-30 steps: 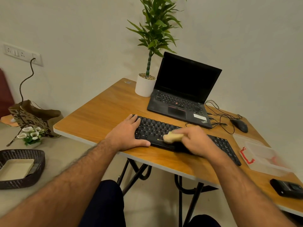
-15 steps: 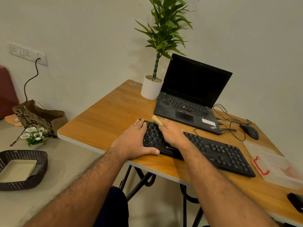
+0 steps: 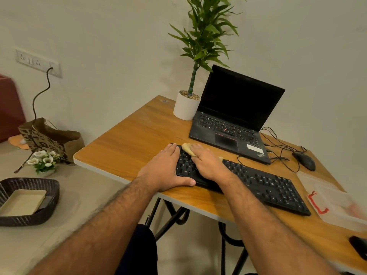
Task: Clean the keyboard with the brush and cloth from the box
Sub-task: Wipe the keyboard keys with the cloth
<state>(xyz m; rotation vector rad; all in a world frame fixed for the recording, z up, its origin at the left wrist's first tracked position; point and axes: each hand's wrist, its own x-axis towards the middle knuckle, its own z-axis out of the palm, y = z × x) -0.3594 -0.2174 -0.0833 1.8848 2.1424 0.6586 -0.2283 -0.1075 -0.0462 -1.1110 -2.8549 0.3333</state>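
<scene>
Two bare hands work at the left end of the long black plastic keyboard (image 3: 244, 179), which lies across the near part of the wooden table (image 3: 127, 143). Taking that keyboard as the landmark: the left hand (image 3: 168, 169) lies flat over its left edge, fingers straight along the side and thumb stretched along the front rim, holding nothing but pressing the board down. The right hand (image 3: 208, 163) rests on the keys just right of it, fingers pressing a pale beige cloth (image 3: 187, 148) against the far left corner; only a rounded wad of it shows beyond the fingertips, so how far the fingers curl round it cannot be told.

Right of the keyboard's far end sits a clear plastic box with red clasps (image 3: 335, 205). Behind the keyboard stands an open black laptop (image 3: 232, 120). No brush can be made out.

As a judgement, the cloth is soft and light and will bunch or slip unless kept wadded under the fingers. The keyboard is stiff but light enough to slide on smooth wood, so bracing its left edge is sensible. Keycaps could snag, so light strokes suit.
</scene>
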